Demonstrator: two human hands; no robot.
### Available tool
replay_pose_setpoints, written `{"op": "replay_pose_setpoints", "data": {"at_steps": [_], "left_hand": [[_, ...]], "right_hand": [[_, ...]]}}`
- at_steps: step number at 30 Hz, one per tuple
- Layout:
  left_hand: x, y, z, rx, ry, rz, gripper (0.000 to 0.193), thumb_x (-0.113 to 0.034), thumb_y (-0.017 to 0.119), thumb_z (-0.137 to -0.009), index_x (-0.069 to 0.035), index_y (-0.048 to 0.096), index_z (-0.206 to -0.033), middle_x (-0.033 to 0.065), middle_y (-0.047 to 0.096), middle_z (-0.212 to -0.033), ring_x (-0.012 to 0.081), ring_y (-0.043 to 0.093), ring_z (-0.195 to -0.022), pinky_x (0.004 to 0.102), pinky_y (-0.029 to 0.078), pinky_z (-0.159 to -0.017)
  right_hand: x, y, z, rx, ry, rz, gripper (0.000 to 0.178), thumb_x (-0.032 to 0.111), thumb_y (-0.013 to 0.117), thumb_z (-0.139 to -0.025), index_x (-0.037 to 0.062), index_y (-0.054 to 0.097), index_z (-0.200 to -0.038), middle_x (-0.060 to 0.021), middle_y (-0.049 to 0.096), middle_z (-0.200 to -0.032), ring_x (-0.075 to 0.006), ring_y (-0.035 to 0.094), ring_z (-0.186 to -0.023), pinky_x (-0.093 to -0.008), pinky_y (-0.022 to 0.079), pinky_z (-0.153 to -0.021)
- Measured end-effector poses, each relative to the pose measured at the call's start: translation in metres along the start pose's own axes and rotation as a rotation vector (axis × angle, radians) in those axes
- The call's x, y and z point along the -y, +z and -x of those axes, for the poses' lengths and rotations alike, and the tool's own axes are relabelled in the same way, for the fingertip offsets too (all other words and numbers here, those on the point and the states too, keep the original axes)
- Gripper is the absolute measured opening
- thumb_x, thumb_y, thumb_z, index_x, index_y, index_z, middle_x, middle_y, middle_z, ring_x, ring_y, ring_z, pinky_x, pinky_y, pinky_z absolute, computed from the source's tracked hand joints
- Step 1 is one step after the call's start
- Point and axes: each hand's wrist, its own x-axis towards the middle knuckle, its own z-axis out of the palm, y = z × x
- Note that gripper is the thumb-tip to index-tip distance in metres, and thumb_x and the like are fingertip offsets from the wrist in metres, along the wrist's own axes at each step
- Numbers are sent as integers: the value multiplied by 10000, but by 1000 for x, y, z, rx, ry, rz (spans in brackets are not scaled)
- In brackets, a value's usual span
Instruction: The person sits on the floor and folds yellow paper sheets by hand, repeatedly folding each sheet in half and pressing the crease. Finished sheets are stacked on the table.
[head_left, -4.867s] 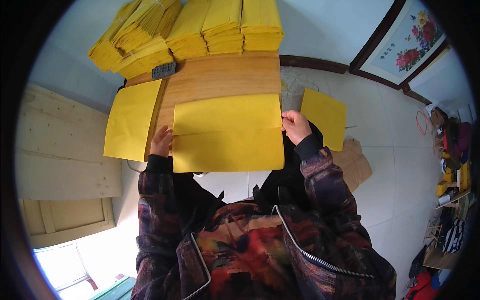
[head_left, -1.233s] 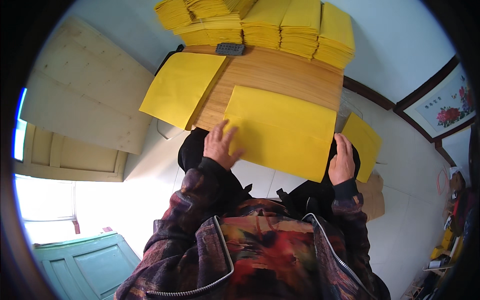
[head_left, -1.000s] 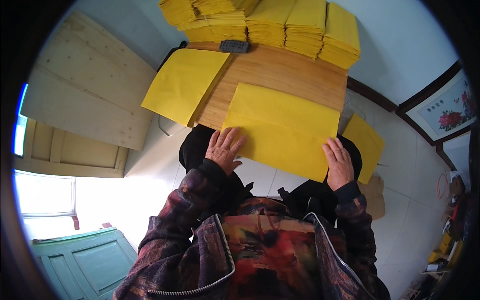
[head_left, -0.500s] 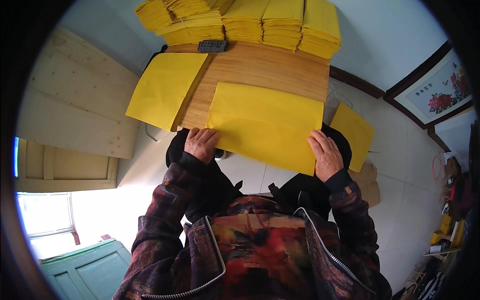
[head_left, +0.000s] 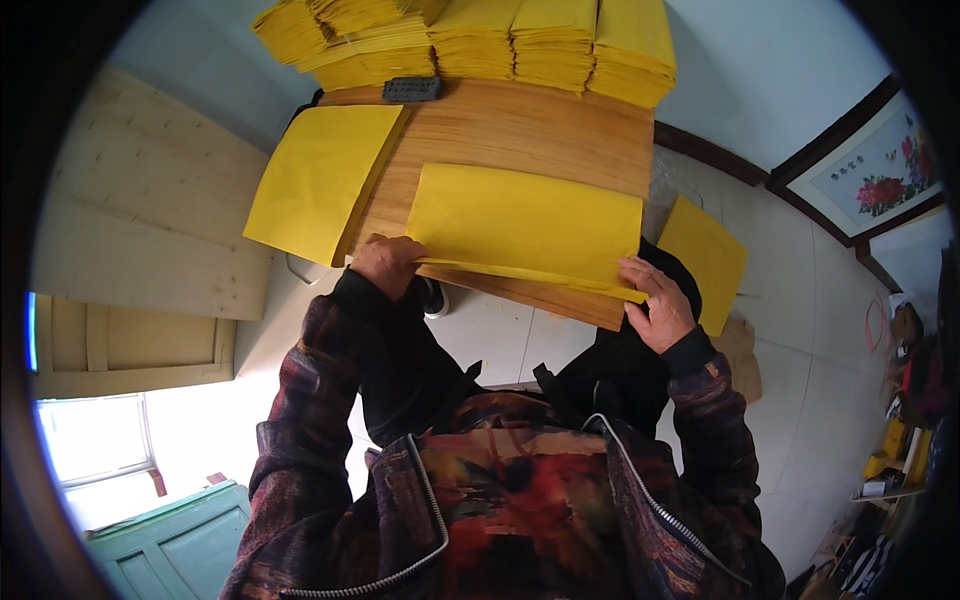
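A sheet of yellow paper [head_left: 525,222] lies across the near part of the wooden table, its near edge lifted and folding over. My left hand [head_left: 390,262] grips the left end of that near edge, fingers curled over it. At the right end, my right hand [head_left: 658,302] pinches the same edge between thumb and fingers. Left of it rests a stack of flat yellow paper [head_left: 328,175], close to my left hand. Bare wood shows under the raised edge.
Several thick piles of folded yellow paper [head_left: 475,45] line the back of the wooden table [head_left: 530,125]. A dark grey block [head_left: 412,89] sits before them. More yellow paper [head_left: 703,262] is beyond my right knee. A framed flower picture [head_left: 880,180] is at the right.
The sheet's near half, which hung flat toward me past the table edge, is now raised and turned away from me. Both hands have kept hold of its ends, their grip shifting.
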Motion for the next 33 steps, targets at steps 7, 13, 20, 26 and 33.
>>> {"op": "replay_pose_setpoints", "data": {"at_steps": [7,13,20,26,33], "left_hand": [[1,-12,-12,141,-64,8,154,-54,648,-762,-44,676,-913,152,665,-828,342,638,-789,395,512,-701],[1,-21,-24,283,-131,29,170,-88,632,-767,-64,679,-929,147,662,-892,340,625,-859,402,503,-763],[19,-32,-61,344,-97,146,243,-92,617,-784,-18,659,-1012,138,644,-1016,282,600,-976,338,467,-855],[31,-27,-103,535,-330,174,310,-150,620,-782,4,641,-1051,139,674,-936,244,629,-877,332,489,-802],[49,-5,-115,459,-188,-18,361,-205,624,-777,11,636,-1065,205,668,-935,327,636,-865,380,494,-769]], "right_hand": [[-8,9,2,-101,123,-169,327,59,630,-792,31,572,-1113,-126,604,-1157,-313,557,-1114,-364,460,-927],[-12,19,4,-225,237,-368,193,71,637,-819,-15,614,-990,-150,632,-1098,-292,609,-1016,-332,484,-861],[-15,28,2,-289,377,-650,106,40,623,-841,-38,557,-868,-109,630,-983,-128,577,-749,-261,483,-702],[-15,25,-5,-232,490,-656,37,9,575,-879,-6,542,-870,24,564,-817,-7,492,-685,-176,398,-607],[-2,33,-19,-463,554,-662,197,4,586,-842,-7,542,-1033,-53,615,-759,-84,561,-659,-239,446,-610]]}}
